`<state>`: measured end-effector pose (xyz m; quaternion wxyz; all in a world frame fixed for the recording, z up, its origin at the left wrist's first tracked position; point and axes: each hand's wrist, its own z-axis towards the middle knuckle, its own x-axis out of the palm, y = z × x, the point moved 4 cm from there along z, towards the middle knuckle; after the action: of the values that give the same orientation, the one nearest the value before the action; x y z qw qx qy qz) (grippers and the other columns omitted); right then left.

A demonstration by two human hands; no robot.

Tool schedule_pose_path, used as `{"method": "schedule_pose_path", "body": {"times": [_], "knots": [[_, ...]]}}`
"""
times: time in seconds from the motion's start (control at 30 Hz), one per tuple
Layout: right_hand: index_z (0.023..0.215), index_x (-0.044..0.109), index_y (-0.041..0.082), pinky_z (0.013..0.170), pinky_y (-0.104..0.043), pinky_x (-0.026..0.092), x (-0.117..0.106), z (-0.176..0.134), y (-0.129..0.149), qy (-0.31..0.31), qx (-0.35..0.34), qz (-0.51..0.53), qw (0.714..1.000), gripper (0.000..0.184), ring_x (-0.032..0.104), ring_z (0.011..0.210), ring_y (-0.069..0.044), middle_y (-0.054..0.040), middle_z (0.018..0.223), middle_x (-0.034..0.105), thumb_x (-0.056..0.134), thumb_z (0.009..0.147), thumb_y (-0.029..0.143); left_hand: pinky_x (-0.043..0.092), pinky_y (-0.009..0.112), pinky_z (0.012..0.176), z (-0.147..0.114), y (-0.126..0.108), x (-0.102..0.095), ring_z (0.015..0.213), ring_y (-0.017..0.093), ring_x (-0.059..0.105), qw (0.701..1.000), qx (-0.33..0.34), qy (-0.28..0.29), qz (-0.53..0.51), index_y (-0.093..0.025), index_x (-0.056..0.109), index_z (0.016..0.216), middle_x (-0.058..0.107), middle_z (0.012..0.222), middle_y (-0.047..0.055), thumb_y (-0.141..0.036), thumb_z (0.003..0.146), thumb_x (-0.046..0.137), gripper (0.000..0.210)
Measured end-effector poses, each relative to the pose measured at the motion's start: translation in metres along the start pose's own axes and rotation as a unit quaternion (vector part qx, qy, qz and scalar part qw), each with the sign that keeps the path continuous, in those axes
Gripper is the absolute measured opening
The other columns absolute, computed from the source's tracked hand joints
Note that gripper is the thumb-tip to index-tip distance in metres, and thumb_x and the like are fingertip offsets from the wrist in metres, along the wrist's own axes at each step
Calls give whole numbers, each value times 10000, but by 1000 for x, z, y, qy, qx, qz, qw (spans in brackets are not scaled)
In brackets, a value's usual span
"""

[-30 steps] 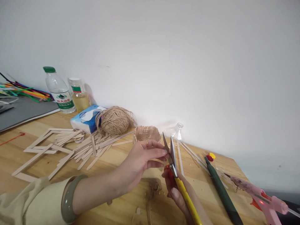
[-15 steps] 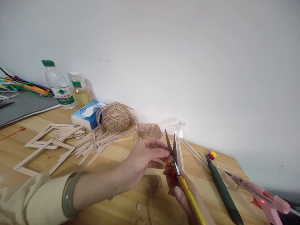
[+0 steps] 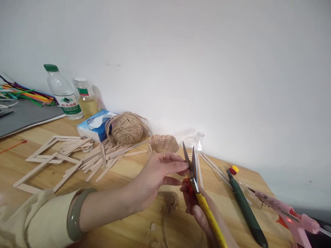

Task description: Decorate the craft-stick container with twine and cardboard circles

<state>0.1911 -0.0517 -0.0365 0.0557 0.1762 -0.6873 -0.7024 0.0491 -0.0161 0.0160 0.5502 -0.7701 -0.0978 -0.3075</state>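
Observation:
Scissors (image 3: 207, 210) with a yellow handle are gripped in my right hand (image 3: 199, 213), blades parted and pointing up and away. A red patch shows beside their pivot; I cannot tell whether it belongs to the handle. My left hand (image 3: 160, 172) reaches in from the left, thumb and fingers pinched together right at the blades. Whatever is between those fingertips is too small or hidden to name. Just behind my left hand stands a small basket (image 3: 163, 142) with a wooden-stick wall, partly covered by the fingers. Twine scraps (image 3: 170, 203) lie on the table below.
Left are craft sticks (image 3: 103, 162), a twine ball (image 3: 128, 128), a tissue pack (image 3: 95, 125), a water bottle (image 3: 64, 94) and a jar (image 3: 86, 100). A dark green cutter (image 3: 245, 206) and a pink glue gun (image 3: 287, 212) with a lit red light lie right. A wall rises behind.
Both hands stay nearly in place at the scissors. My left thumb has shifted slightly to the right and up against the blade. The whole view has moved a little.

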Motion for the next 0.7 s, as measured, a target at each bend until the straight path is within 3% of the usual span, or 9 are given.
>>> {"method": "schedule_pose_path", "body": {"times": [0.3, 0.5, 0.7], "knots": [[912, 512, 206, 492, -261, 216, 0, 0, -4, -15, -8, -1, 1000, 617, 310, 551, -126, 32, 645, 370, 444, 696, 780, 448, 227, 599, 0, 1, 1, 693, 109, 547, 1000, -12, 1, 10, -138, 628, 671, 610, 693, 2, -225, 623, 751, 158], [924, 498, 200, 452, -242, 245, -2, 2, -13, 29, -51, -2, 998, 571, 305, 525, -120, 23, 651, 389, 430, 736, 735, 444, 234, 598, 0, 1, 1, 670, 108, 545, 1000, -18, 0, 12, -138, 623, 658, 599, 684, -6, -224, 605, 759, 169], [868, 509, 223, 455, -254, 293, -4, 0, -13, -1, -8, 1, 1000, 593, 333, 511, -133, 29, 615, 369, 432, 695, 785, 446, 236, 613, 0, 1, 2, 682, 106, 549, 1000, -17, 11, 17, -140, 625, 663, 602, 694, -7, -227, 620, 755, 162]]}}
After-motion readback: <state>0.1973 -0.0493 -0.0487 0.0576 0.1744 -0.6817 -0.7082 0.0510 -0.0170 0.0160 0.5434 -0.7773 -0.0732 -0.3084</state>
